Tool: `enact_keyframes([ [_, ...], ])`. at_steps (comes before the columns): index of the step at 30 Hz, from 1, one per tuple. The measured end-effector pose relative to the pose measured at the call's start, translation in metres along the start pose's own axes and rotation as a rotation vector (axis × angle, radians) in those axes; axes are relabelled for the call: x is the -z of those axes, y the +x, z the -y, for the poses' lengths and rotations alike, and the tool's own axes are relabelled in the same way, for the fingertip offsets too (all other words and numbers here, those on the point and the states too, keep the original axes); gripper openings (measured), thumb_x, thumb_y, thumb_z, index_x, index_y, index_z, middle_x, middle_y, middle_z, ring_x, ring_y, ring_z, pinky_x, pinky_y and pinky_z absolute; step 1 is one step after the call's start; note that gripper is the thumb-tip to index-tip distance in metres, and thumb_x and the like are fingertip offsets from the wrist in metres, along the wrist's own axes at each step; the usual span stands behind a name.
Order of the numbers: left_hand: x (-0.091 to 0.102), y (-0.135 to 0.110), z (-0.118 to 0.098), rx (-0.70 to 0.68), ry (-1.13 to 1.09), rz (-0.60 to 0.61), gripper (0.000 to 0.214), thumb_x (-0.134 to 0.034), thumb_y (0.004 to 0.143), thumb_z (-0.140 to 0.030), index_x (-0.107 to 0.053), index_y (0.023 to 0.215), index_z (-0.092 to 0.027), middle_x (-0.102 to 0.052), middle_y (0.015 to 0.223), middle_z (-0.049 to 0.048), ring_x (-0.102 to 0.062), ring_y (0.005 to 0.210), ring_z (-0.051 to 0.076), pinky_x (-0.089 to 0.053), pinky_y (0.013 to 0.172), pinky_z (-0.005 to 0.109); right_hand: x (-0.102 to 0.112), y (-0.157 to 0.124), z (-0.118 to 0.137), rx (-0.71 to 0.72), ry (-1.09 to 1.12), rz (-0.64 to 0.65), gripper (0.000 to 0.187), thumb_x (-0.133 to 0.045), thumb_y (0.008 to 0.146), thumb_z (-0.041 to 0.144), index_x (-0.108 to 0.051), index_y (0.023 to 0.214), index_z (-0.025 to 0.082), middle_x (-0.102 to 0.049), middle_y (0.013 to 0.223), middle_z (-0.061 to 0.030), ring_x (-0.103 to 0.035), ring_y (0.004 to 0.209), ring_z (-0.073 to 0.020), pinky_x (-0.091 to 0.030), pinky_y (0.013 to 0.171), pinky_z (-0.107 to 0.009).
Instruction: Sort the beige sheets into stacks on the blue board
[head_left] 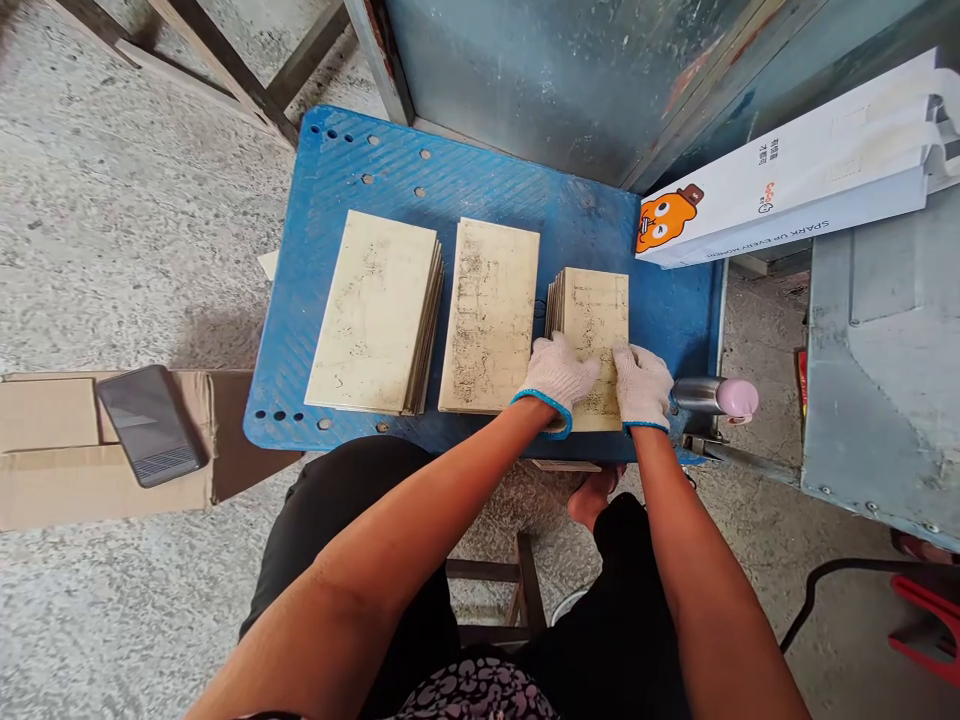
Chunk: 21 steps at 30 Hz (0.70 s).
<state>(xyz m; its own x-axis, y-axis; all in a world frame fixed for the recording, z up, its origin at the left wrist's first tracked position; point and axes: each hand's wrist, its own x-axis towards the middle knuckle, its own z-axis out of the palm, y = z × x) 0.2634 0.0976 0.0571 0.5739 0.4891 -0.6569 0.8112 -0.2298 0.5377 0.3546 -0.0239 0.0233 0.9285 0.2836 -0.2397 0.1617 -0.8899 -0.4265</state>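
Note:
Both my hands wear white knit gloves with blue cuffs. My left hand [559, 378] is at the left side of the right-hand stack of thin cream boards [600, 315], its thumb lying over the top board. On the opposite side, my right hand [643, 386] grips the stack's right edge, fingers curled and partly hidden. Dark speckles mark the top board. Beside my left hand lies a middle stack of cream boards [491, 300], and farther left a taller-looking left stack of cream boards [375, 310], its layered edges showing. All rest on a blue plastic table [480, 180].
A metal bottle with a pink lid [736, 398] lies close to my right hand. At the back right is a white paper bag [795, 170]. A phone [152, 425] rests on a cardboard box [60, 480] at left. A grey metal cabinet [885, 380] stands right.

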Motion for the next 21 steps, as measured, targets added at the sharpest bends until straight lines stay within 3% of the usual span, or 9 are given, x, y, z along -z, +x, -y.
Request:
enact_keyframes([
  [8,-0.007,-0.007,-0.001,-0.118,0.041,-0.087,0.055,-0.058,0.094,-0.038,-0.046,0.14,-0.011,-0.059,0.133,0.0209,-0.062,0.127,0.029,-0.05,0.103,0.034,0.001,-0.001,0.003,0.04,-0.162,0.017,0.044,-0.044,0.099,0.05,-0.078,0.094,0.021,-0.074,0.1,-0.0106,-0.059,0.099,-0.0265,-0.042,0.084,-0.034],
  [16,-0.001,-0.012,0.003,-0.172,0.106,-0.035,0.045,-0.057,0.095,-0.036,-0.05,0.134,-0.014,-0.062,0.128,0.0192,-0.065,0.12,0.03,-0.054,0.096,0.036,0.003,-0.003,0.003,0.059,-0.334,-0.03,0.038,-0.049,0.1,0.05,-0.075,0.092,0.023,-0.065,0.09,-0.008,-0.054,0.09,-0.0241,-0.039,0.074,-0.031],
  [21,0.006,-0.023,-0.003,-0.196,0.145,-0.078,0.041,-0.052,0.097,-0.033,-0.05,0.135,-0.018,-0.06,0.136,0.0163,-0.068,0.113,0.029,-0.057,0.089,0.038,0.006,0.001,0.003,0.101,-0.348,-0.006,0.036,-0.05,0.099,0.047,-0.075,0.091,0.023,-0.063,0.089,-0.0072,-0.054,0.09,-0.0232,-0.04,0.076,-0.031],
])
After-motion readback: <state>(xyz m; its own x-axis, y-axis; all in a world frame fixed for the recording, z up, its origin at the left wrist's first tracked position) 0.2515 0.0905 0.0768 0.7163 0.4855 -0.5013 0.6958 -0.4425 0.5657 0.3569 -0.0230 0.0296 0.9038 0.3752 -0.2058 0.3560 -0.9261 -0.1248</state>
